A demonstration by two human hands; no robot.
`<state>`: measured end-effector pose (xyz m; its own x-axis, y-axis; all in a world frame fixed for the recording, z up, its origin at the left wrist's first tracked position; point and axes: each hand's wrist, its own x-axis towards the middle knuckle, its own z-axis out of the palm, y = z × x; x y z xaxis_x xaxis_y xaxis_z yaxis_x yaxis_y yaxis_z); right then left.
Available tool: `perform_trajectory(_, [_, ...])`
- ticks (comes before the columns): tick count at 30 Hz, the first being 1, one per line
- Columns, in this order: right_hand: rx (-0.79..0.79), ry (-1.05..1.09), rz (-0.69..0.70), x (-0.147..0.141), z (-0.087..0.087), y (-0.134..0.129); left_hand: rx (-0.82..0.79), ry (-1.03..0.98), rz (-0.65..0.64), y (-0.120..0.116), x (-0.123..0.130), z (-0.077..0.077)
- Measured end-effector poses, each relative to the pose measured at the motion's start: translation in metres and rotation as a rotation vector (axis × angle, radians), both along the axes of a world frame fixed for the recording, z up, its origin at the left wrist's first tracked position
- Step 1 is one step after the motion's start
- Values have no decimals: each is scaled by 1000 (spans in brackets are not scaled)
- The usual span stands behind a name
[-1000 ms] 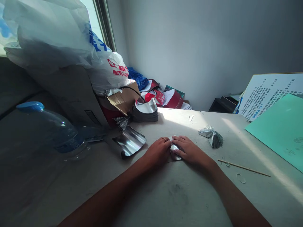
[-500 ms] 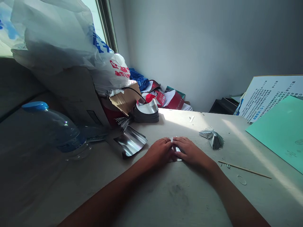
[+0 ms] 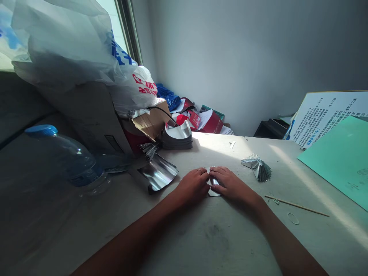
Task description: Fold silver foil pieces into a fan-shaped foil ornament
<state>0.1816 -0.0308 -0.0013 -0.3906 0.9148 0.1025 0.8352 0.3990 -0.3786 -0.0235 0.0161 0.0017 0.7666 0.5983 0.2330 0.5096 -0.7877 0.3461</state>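
A small sheet of silver foil paper lies on the table between my hands. My left hand is closed at its left edge, with a ring on one finger. From the other side my right hand presses on the sheet with bent fingers. The fingers cover much of the sheet, so its folds are partly hidden. To the left rests a curled stack of silver sheets. A bundle of folded silver strips sits to the right, and another silver bundle is behind the curled stack.
A thicker stack of silver-topped sheets stands at the back. A wooden stick and a rubber band lie at the right, near a green board. On the left are a plastic bottle and plastic bags on a box.
My left fingers have shifted slightly at the foil sheet's edge, and a little more of the sheet shows between my hands. The other objects stay in place.
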Motion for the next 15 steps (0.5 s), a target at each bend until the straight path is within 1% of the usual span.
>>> perform_trajectory(8, [-10, 21, -3, -1, 3, 0, -7, -6, -13, -2, 0, 3])
perform_trajectory(15, [-33, 18, -8, -1, 5, -2, -39, -29, -25, -1, 0, 2])
